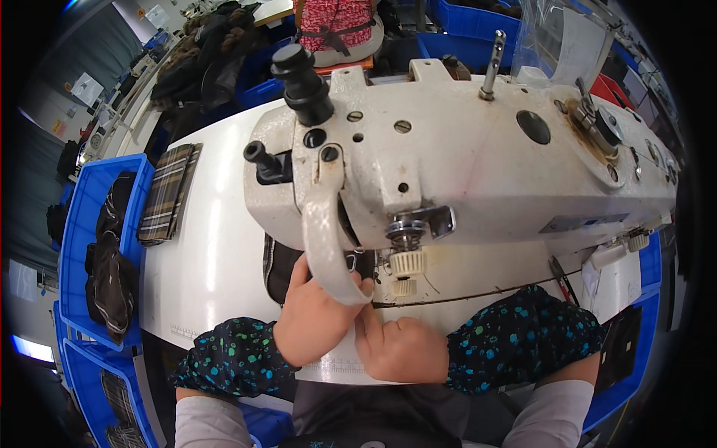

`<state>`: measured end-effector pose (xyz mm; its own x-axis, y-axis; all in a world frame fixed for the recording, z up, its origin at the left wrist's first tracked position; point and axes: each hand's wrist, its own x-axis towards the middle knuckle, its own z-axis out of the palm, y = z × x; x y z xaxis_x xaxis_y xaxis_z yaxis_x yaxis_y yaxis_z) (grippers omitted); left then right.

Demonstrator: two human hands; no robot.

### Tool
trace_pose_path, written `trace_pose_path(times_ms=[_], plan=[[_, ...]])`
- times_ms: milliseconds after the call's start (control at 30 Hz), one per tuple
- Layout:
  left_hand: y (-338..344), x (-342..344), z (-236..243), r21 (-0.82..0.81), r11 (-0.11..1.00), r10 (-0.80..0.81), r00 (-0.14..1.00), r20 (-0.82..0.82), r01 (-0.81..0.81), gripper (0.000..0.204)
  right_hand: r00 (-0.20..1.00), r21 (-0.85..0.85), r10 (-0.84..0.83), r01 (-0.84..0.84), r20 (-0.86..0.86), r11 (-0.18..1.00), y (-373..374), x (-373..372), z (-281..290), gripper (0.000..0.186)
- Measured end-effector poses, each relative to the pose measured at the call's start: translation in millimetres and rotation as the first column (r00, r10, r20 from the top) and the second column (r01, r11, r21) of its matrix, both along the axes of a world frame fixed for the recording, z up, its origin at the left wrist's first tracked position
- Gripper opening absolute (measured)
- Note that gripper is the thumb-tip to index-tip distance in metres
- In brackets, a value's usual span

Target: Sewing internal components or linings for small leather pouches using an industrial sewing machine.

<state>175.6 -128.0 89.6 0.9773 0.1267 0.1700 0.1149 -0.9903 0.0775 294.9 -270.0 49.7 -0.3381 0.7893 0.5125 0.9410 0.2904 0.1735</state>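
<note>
A white sewing machine (463, 149) stands across the table before me. My left hand (317, 317) lies on a dark piece of cloth (281, 270) beside the needle area, its fingers spread and partly hidden by the machine's curved white lever (323, 239). Close to its right, my right hand (403, 347) rests near the table's front edge. One of its fingers points toward the left fingertips, while the others are curled in. Whatever those fingers hold, if anything, is hidden. The machine's head covers part of the cloth.
Folded plaid cloth (168, 194) lies at the table's left edge, beside a blue bin (75, 246) of dark pieces. Another blue bin (89, 388) stands nearer me. Dark-handled snippers (562, 278) lie at right. Beyond the machine sits a person in a red patterned garment (334, 22).
</note>
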Motion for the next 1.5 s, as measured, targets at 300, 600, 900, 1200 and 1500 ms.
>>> trace_pose_path(times_ms=[300, 600, 900, 1200, 1500], plan=[[15.2, 12.7, -6.2, 0.018, 0.999, -0.034, 0.996, 0.085, 0.033, 0.039, 0.998, -0.05, -0.059, 0.058, -0.035, 0.997, 12.3, 12.3, -2.0, 0.028], [9.5, -2.8, 2.0, 0.012, 0.999, 0.033, 0.998, 0.047, -0.033, 0.031, 0.998, -0.076, -0.047, 0.044, -0.044, 0.996, 5.0, 11.4, 4.6, 0.021], [16.4, 0.3, -0.7, 0.048, 0.992, -0.118, 0.986, 0.118, 0.113, 0.032, 0.999, -0.073, -0.031, 0.028, -0.042, 0.997, 4.4, 9.6, 3.9, 0.024], [17.4, 2.2, 5.0, 0.055, 0.987, -0.157, 0.987, 0.043, 0.154, 0.028, 0.998, -0.083, -0.019, 0.014, -0.053, 0.996, 4.6, 9.4, 3.6, 0.027], [26.3, 15.3, -0.4, 0.03, 0.994, -0.107, 0.991, 0.084, 0.105, 0.021, 0.999, -0.078, 0.021, -0.024, -0.043, 0.997, 5.7, 12.7, 4.5, 0.035]])
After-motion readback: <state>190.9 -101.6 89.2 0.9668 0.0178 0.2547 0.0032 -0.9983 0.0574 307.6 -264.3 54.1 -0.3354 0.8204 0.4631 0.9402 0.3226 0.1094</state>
